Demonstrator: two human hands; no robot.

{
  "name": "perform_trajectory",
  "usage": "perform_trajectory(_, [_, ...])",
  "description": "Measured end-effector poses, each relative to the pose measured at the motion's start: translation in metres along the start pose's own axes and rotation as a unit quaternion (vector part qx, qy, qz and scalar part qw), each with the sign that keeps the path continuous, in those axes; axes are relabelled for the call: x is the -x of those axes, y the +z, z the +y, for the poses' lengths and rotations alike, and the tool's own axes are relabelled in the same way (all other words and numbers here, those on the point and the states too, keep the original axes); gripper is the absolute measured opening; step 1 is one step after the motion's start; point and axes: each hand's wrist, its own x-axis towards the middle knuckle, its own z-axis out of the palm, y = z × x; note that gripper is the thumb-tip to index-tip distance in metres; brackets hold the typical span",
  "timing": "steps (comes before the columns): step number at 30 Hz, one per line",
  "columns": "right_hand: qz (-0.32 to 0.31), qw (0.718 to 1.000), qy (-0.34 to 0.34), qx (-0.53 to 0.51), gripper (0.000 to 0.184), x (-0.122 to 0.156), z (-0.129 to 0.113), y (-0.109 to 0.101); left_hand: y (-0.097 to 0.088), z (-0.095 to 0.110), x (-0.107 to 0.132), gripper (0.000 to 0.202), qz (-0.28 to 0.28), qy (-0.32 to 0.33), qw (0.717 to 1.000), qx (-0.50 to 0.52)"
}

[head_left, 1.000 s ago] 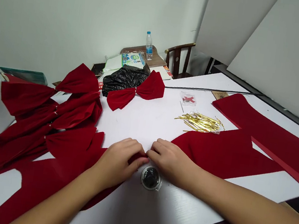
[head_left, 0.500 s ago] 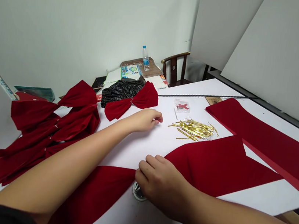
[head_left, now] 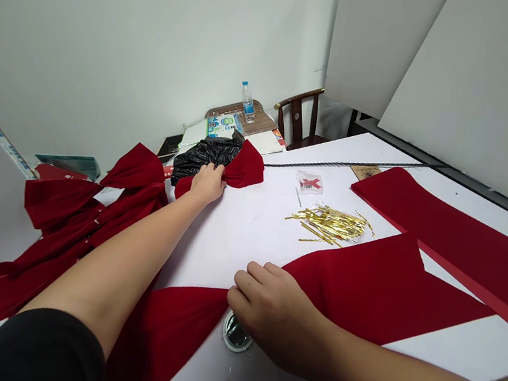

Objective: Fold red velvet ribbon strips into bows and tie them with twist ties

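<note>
My left hand point(head_left: 209, 182) reaches to the far side of the table, its fingers closed over the pinched middle of a red velvet bow point(head_left: 248, 166). That bow lies against a crumpled black plastic bag point(head_left: 202, 157). Nearer to me, my right hand point(head_left: 263, 305) is closed around the gathered middle of a red velvet strip point(head_left: 364, 282), which fans out to both sides. Its fingertips are partly hidden. Gold twist ties point(head_left: 334, 225) lie in a loose pile beyond the right hand. More red bows point(head_left: 90, 211) are heaped at the left, partly behind my left forearm.
A long red fabric stack point(head_left: 455, 238) lies at the right. A small clear packet point(head_left: 310, 183) rests behind the ties. A round grommet point(head_left: 236, 333) is set in the white tabletop point(head_left: 222, 249). Farther back are a water bottle point(head_left: 248, 102) and a wooden chair point(head_left: 298, 118).
My left hand has moved left and away from me, from above the table near the twist ties onto the far red bow. My right hand keeps its grip on the velvet strip.
</note>
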Motion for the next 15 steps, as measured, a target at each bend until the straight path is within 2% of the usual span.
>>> perform_trajectory(3, [-0.003,1.0,0.004,-0.003,0.009,0.0,0.001,0.001,0.006,-0.005,-0.001,0.031,0.003,-0.015,1.0,-0.005])
perform_trajectory(5, [0.002,1.0,0.006,-0.003,0.012,0.001,0.002,0.002,0.002,-0.005,-0.002,0.025,0.002,-0.018,1.0,-0.006])
perform_trajectory(9, [0.014,1.0,0.011,-0.003,0.017,0.002,0.005,0.005,-0.028,-0.001,0.005,0.027,0.024,0.001,1.0,0.006])
perform_trajectory(12, [0.043,0.999,0.022,-0.005,0.019,0.002,0.006,0.008,-0.055,0.01,0.028,0.034,0.03,0.043,0.998,0.033])
perform_trajectory(13, [0.054,0.998,0.027,-0.008,0.019,0.003,0.005,0.009,-0.06,0.015,0.04,0.033,0.026,0.08,0.995,0.052])
perform_trajectory(15, [0.071,0.997,0.035,-0.014,0.019,0.004,0.005,0.013,-0.062,0.027,0.069,0.029,-0.026,0.152,0.985,0.079])
